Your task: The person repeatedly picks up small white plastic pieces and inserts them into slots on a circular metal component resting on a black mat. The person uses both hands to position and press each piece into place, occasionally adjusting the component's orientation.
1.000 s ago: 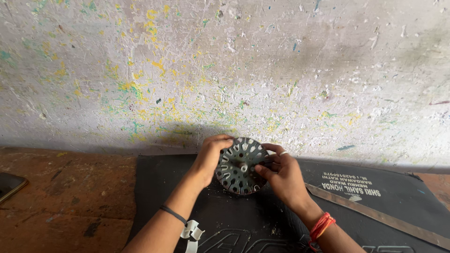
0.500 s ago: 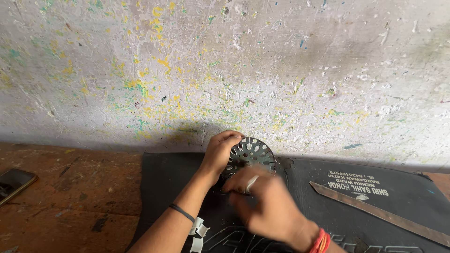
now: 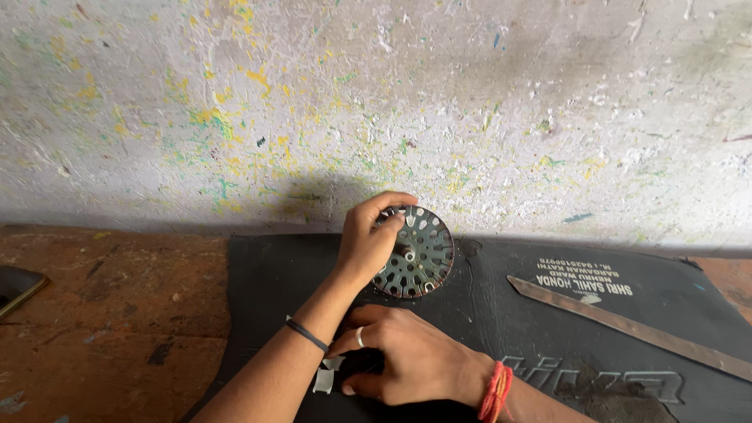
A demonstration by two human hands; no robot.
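A round grey metal disc point(image 3: 421, 254) with many holes and a hub in the middle stands on edge on a black rubber mat point(image 3: 548, 345). My left hand point(image 3: 370, 239) grips its left rim, with a thin black band on that wrist. Lower down, my right hand point(image 3: 403, 356) lies palm down on the mat under my left forearm. It wears a ring and red-orange threads at the wrist. Its fingertips reach a few small white pieces point(image 3: 324, 378) on the mat. I cannot tell whether it holds one.
A long flat metal strip point(image 3: 627, 325) lies on the right part of the mat. A dark phone point(image 3: 16, 286) rests at the left edge on the worn brown surface point(image 3: 117, 313). A paint-speckled wall point(image 3: 376, 110) rises directly behind.
My right hand has left the disc and come down toward me to the white pieces on the mat. My left hand still holds the disc.
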